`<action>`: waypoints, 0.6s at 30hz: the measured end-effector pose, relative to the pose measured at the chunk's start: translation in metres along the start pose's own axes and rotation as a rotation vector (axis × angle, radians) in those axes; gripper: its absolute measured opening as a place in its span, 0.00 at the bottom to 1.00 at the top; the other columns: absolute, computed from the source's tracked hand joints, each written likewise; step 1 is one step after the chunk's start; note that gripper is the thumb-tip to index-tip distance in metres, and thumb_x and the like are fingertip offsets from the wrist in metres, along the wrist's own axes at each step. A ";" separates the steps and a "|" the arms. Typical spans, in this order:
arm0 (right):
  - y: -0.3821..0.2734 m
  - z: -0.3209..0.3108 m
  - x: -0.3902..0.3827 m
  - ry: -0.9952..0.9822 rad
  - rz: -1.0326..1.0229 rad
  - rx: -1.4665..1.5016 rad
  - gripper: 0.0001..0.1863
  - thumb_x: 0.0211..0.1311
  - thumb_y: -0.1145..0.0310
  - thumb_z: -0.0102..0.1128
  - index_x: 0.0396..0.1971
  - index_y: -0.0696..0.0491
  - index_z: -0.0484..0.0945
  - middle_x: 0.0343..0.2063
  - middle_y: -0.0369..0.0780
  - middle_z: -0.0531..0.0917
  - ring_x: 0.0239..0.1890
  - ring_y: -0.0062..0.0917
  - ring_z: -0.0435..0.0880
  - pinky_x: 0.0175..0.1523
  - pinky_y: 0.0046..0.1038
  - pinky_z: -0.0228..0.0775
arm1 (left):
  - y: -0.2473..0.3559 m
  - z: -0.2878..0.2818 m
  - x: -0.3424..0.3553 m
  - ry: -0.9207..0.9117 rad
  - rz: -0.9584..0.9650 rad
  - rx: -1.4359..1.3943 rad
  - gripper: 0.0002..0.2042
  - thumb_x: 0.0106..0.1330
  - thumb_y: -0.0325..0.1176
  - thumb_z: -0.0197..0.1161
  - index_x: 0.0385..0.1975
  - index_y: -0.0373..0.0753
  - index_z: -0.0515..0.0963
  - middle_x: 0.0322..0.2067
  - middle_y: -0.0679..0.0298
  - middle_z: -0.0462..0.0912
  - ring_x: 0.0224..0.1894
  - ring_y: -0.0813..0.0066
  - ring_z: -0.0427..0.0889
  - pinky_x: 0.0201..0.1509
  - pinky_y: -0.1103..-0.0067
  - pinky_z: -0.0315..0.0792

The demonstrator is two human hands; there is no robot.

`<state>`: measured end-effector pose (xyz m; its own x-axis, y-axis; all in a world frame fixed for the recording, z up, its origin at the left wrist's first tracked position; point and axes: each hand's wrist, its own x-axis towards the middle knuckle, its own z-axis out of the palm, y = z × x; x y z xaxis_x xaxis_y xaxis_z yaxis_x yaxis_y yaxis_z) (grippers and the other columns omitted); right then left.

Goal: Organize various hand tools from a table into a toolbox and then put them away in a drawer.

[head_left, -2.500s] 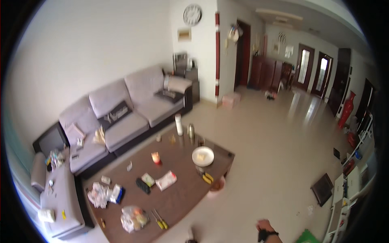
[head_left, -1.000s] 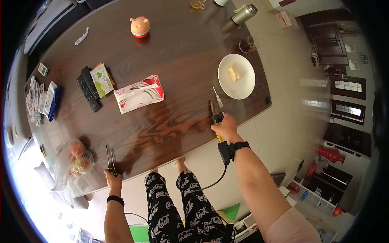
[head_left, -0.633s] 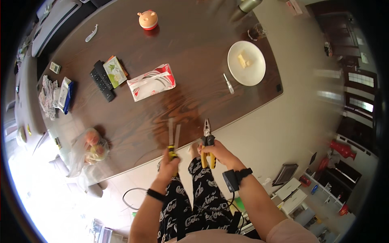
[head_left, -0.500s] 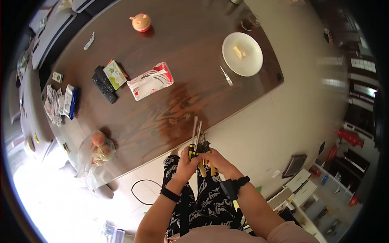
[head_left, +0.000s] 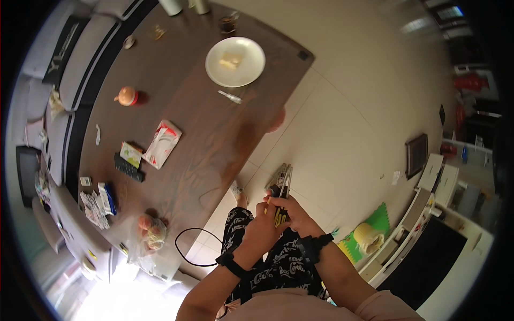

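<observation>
Yellow-handled tools (head_left: 280, 215) point forward, long axes leaning slightly right, clasped in two hands (head_left: 260, 231) pressed together.

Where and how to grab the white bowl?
Probably by the rim on the picture's right: the white bowl sits upright, wide and open, and that edge faces the table corner. Come in from there, thumb over, fingers under; the dark glass is above it in view, a slim pale tool below. Keep it level: pale pieces lie inside.
</observation>
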<state>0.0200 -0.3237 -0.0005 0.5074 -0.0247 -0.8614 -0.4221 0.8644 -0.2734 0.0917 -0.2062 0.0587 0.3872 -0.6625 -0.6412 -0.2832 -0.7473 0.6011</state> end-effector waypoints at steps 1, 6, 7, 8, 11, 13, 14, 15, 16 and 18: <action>-0.001 -0.012 -0.006 -0.003 -0.017 0.024 0.19 0.56 0.65 0.62 0.46 0.56 0.72 0.41 0.39 0.78 0.43 0.24 0.78 0.51 0.29 0.71 | 0.011 -0.007 0.004 -0.051 0.059 0.012 0.34 0.59 0.45 0.64 0.59 0.33 0.58 0.51 0.48 0.65 0.36 0.52 0.82 0.38 0.71 0.79; -0.005 -0.090 -0.032 -0.181 -0.086 0.460 0.19 0.60 0.65 0.54 0.49 0.57 0.71 0.43 0.42 0.79 0.44 0.30 0.80 0.51 0.33 0.72 | 0.046 -0.010 0.030 -0.212 0.230 -0.216 0.27 0.63 0.49 0.60 0.57 0.38 0.68 0.50 0.55 0.72 0.43 0.59 0.82 0.41 0.74 0.79; -0.011 -0.099 -0.039 -0.137 -0.087 0.468 0.19 0.59 0.65 0.54 0.48 0.57 0.71 0.42 0.42 0.80 0.44 0.29 0.80 0.52 0.33 0.72 | 0.055 -0.016 0.035 -0.407 0.033 -0.523 0.26 0.65 0.50 0.56 0.58 0.39 0.69 0.51 0.57 0.73 0.44 0.62 0.82 0.41 0.76 0.78; -0.019 -0.110 -0.051 -0.120 -0.086 0.496 0.18 0.58 0.67 0.55 0.47 0.56 0.71 0.40 0.43 0.80 0.45 0.31 0.80 0.52 0.35 0.73 | 0.065 -0.024 0.042 -0.597 -0.172 -0.832 0.26 0.67 0.52 0.53 0.58 0.40 0.69 0.52 0.59 0.75 0.46 0.66 0.81 0.41 0.77 0.78; -0.043 -0.141 -0.079 -0.016 -0.188 0.555 0.19 0.53 0.70 0.55 0.47 0.56 0.70 0.37 0.43 0.78 0.44 0.38 0.78 0.50 0.44 0.74 | 0.060 -0.033 0.069 -0.508 -0.300 -0.790 0.22 0.68 0.47 0.52 0.57 0.41 0.70 0.51 0.61 0.77 0.44 0.68 0.83 0.38 0.80 0.77; -0.055 -0.168 -0.096 0.047 -0.259 0.563 0.20 0.51 0.69 0.56 0.45 0.55 0.69 0.34 0.42 0.78 0.41 0.37 0.79 0.48 0.43 0.75 | 0.038 -0.032 0.095 -0.328 -0.377 -0.897 0.19 0.67 0.40 0.54 0.55 0.40 0.70 0.49 0.59 0.78 0.42 0.67 0.83 0.36 0.80 0.76; -0.062 -0.176 -0.106 0.105 -0.265 0.570 0.20 0.50 0.67 0.56 0.44 0.56 0.70 0.32 0.42 0.77 0.37 0.35 0.78 0.44 0.41 0.76 | 0.015 -0.032 0.110 -0.175 -0.427 -0.979 0.19 0.66 0.38 0.53 0.55 0.39 0.69 0.47 0.59 0.78 0.41 0.66 0.83 0.34 0.79 0.75; -0.064 -0.191 -0.111 0.125 -0.267 0.599 0.19 0.50 0.67 0.56 0.44 0.55 0.70 0.32 0.42 0.77 0.36 0.34 0.78 0.42 0.40 0.76 | -0.009 -0.034 0.125 -0.022 -0.474 -1.060 0.19 0.66 0.36 0.53 0.56 0.39 0.69 0.45 0.59 0.78 0.40 0.66 0.82 0.33 0.79 0.73; -0.062 -0.208 -0.117 0.162 -0.273 0.630 0.19 0.50 0.66 0.56 0.43 0.55 0.70 0.31 0.42 0.77 0.34 0.34 0.78 0.40 0.39 0.76 | -0.023 -0.036 0.141 0.094 -0.508 -1.142 0.19 0.66 0.36 0.52 0.56 0.38 0.68 0.42 0.59 0.77 0.35 0.66 0.81 0.30 0.78 0.72; -0.062 -0.215 -0.129 0.239 -0.306 0.701 0.17 0.50 0.66 0.55 0.41 0.55 0.71 0.30 0.41 0.77 0.33 0.33 0.78 0.38 0.37 0.75 | -0.059 -0.050 0.166 0.274 -0.562 -1.147 0.16 0.65 0.36 0.54 0.49 0.38 0.69 0.38 0.58 0.76 0.32 0.67 0.79 0.28 0.77 0.71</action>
<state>-0.1807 -0.4824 0.0358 0.3158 -0.3498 -0.8820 0.3204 0.9143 -0.2479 0.2164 -0.2697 -0.0593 0.4111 -0.1423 -0.9004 0.8269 -0.3577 0.4340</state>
